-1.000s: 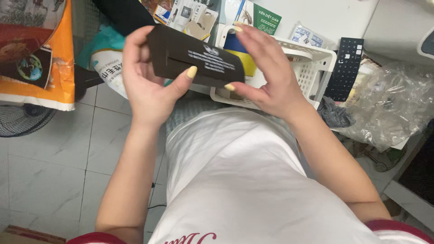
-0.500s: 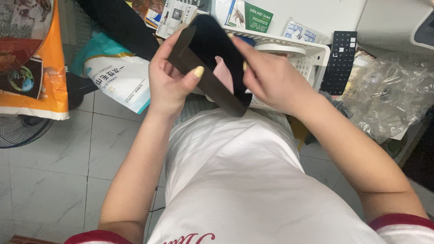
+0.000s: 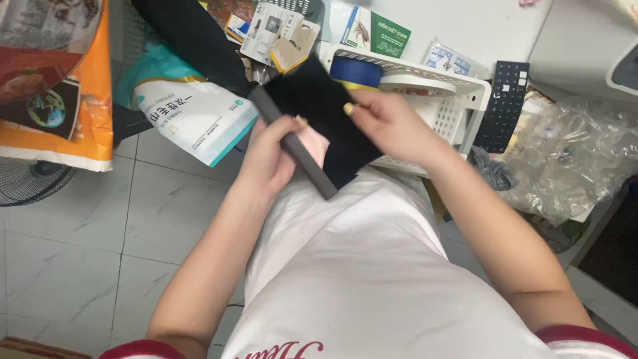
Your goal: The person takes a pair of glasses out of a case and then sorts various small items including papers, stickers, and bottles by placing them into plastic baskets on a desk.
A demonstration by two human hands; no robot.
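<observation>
A: Report hand states and the position of the box.

B: The left hand (image 3: pixel 269 156) is closed on the dark box (image 3: pixel 312 116), thumb on top, fingers wrapped under its near left edge. The right hand (image 3: pixel 392 126) grips the box's right side, fingers curled narrow. The box is held in the air in front of the person's white shirt (image 3: pixel 345 266), tilted, with its open mouth toward the camera. A pink item (image 3: pixel 312 145) shows inside, near the left thumb.

A: How is this step best handled?

B: In my judgement, keep the left hand fixed as the support and let the right hand do the working. Hold the mouth turned up so the pink item cannot slide out. Grip the edges, not the flat panels, since thin card is likely to buckle.

A: Containers?

B: A white basket (image 3: pixel 475 90) stands far right of the hands. It holds a blue roll (image 3: pixel 355 70) and a white disc (image 3: pixel 419 85); the rest of its contents are hidden. A white pouch (image 3: pixel 189 116) lies on the floor to the left, contents not visible. A clear bag (image 3: pixel 578 153) sits at the far right, crumpled.
</observation>
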